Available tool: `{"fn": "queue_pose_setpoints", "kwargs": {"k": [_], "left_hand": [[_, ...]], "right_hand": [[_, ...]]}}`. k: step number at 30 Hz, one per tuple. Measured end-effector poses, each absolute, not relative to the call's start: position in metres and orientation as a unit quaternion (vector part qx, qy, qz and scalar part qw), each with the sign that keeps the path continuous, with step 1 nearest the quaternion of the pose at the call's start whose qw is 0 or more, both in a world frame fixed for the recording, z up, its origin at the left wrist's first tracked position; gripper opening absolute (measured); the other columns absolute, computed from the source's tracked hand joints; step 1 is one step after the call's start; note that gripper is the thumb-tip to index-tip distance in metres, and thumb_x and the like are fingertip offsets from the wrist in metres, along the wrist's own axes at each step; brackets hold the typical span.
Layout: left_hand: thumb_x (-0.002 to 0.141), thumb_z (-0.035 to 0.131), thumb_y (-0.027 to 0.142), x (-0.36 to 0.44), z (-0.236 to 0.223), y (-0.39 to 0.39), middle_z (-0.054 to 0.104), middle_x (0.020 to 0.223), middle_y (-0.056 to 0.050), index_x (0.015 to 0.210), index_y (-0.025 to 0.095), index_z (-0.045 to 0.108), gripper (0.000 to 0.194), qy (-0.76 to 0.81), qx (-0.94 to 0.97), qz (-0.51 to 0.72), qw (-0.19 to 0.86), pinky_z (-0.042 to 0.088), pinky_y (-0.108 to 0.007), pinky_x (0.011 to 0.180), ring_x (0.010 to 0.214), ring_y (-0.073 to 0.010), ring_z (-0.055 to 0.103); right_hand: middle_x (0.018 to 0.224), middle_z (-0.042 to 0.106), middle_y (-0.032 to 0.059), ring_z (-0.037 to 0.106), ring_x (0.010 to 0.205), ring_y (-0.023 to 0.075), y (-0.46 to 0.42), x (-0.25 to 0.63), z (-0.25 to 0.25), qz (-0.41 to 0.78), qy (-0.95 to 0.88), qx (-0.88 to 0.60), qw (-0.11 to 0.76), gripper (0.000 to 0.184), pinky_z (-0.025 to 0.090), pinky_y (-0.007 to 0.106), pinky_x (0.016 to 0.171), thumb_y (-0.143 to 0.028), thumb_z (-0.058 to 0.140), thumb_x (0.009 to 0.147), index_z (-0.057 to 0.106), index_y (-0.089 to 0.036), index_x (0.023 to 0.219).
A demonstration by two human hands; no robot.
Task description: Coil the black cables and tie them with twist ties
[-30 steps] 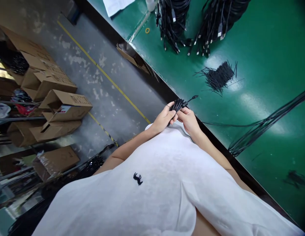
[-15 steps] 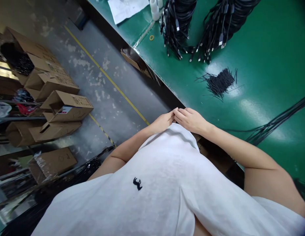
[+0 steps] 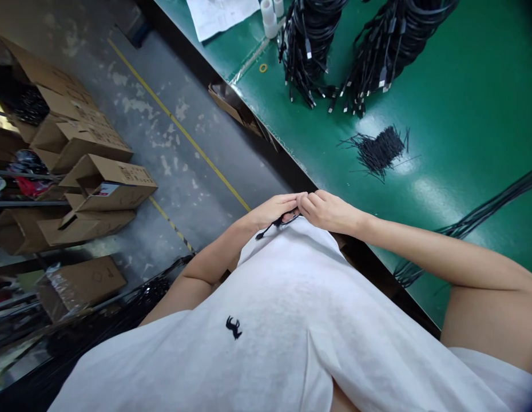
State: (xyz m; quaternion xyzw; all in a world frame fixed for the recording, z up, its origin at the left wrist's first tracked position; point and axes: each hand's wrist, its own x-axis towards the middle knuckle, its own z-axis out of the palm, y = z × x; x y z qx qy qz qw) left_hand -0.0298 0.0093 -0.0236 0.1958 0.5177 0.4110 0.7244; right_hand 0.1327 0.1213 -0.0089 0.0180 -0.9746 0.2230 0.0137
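In front of my white shirt, just off the table edge, my two hands meet at the fingertips. My left hand is closed on a thin black cable, whose short end sticks out below the fingers toward the shirt. My right hand has its fingers curled in a pinch against the left fingertips, at the same cable. Fingers hide the cable's middle part. On the green table beyond, a small pile of short black ties lies nearest to my right hand.
Two thick bundles of black cables with metal plugs lie at the back. Beside them are white spools, a paper sheet and a yellow ring. Loose black cables cross the right side. Cardboard boxes stand on the left.
A black cable end now shows below my left hand, where none was visible before. My right forearm has swung lower and the loose cables at right have shifted. The view has moved slightly.
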Motion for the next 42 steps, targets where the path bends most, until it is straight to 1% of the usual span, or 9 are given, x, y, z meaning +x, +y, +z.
{"fn": "queue_pose_setpoints", "kwargs": {"k": [7,11,16,20,23,26,32,37,42], "left_hand": [[0.093,0.052,0.029,-0.027,-0.013,0.010,0.058,0.073,0.000,0.118,0.013,0.066,0.032,0.577,0.311,0.349,0.670,0.041,-0.024,0.067,0.066,-0.0101,0.051],[0.094,0.048,0.024,-0.016,-0.032,0.026,0.069,0.118,-0.007,0.140,0.020,0.055,0.046,0.637,0.374,0.362,0.568,0.044,-0.033,0.101,0.109,-0.0193,0.061],[0.091,0.040,0.010,-0.015,-0.075,0.066,0.047,0.154,0.000,0.150,0.025,0.040,0.061,0.659,0.404,0.455,0.442,0.029,-0.034,0.120,0.143,-0.0186,0.039],[0.095,0.043,0.019,-0.045,-0.068,0.072,0.059,0.139,-0.008,0.146,0.021,0.046,0.050,0.653,0.574,0.282,0.405,0.038,-0.039,0.110,0.130,-0.0246,0.052],[0.092,0.058,0.031,-0.054,-0.056,0.071,0.064,0.119,-0.015,0.118,0.016,0.065,0.031,0.677,0.671,0.139,0.271,0.040,-0.047,0.102,0.119,-0.0334,0.054],[0.089,0.062,0.029,-0.036,-0.059,0.077,0.062,0.114,-0.020,0.098,0.012,0.067,0.020,0.726,0.654,0.107,0.183,0.040,-0.048,0.099,0.118,-0.0366,0.053],[0.089,0.060,0.020,-0.009,-0.068,0.065,0.070,0.106,-0.009,0.110,0.016,0.061,0.022,0.704,0.538,0.188,0.423,0.051,-0.033,0.084,0.094,-0.0223,0.067],[0.086,0.061,0.021,-0.038,-0.065,0.058,0.067,0.122,-0.014,0.115,0.015,0.064,0.030,0.685,0.651,0.213,0.249,0.039,-0.043,0.109,0.122,-0.0285,0.058],[0.091,0.046,0.016,-0.007,-0.084,0.076,0.071,0.100,-0.017,0.100,0.013,0.067,0.023,0.729,0.587,0.141,0.324,0.045,-0.049,0.100,0.108,-0.0318,0.066]], "right_hand": [[0.073,0.060,0.0135,0.052,0.068,0.0215,0.118,0.122,0.002,0.050,-0.997,0.042,-0.039,0.042,0.031,0.036,0.058,-0.006,0.029,0.094,0.069,-0.013,0.082],[0.082,0.066,0.0183,0.059,0.072,0.0242,0.122,0.105,0.005,0.068,-0.983,-0.109,-0.132,0.033,0.030,0.034,0.055,-0.010,0.037,0.090,0.069,-0.005,0.097],[0.105,0.068,0.0217,0.063,0.091,0.0274,0.154,0.081,-0.010,0.091,-0.952,-0.256,-0.141,0.039,0.031,0.032,0.063,-0.012,0.035,0.092,0.062,-0.001,0.118],[0.102,0.066,0.0199,0.061,0.093,0.0267,0.161,0.088,-0.026,0.100,-0.961,-0.232,-0.112,0.034,0.029,0.034,0.066,-0.014,0.035,0.093,0.063,-0.005,0.109],[0.098,0.065,0.0181,0.060,0.091,0.0263,0.154,0.096,-0.031,0.105,-0.965,-0.198,-0.139,0.030,0.028,0.034,0.067,-0.015,0.036,0.093,0.063,-0.007,0.104],[0.100,0.064,0.0189,0.059,0.091,0.0262,0.152,0.096,-0.035,0.105,-0.957,-0.213,-0.164,0.030,0.028,0.034,0.066,-0.012,0.035,0.092,0.062,-0.006,0.105],[0.104,0.062,0.0225,0.058,0.094,0.0280,0.156,0.101,-0.045,0.094,-0.939,-0.242,-0.224,0.033,0.030,0.033,0.067,-0.011,0.032,0.094,0.061,-0.003,0.106],[0.102,0.062,0.0197,0.056,0.093,0.0267,0.140,0.111,-0.037,0.071,-0.968,-0.154,-0.184,0.035,0.032,0.036,0.070,-0.009,0.028,0.094,0.060,-0.006,0.108],[0.103,0.061,0.0188,0.057,0.094,0.0259,0.148,0.108,-0.039,0.088,-0.955,-0.191,-0.208,0.033,0.034,0.035,0.070,-0.010,0.030,0.093,0.059,-0.008,0.109]]}}
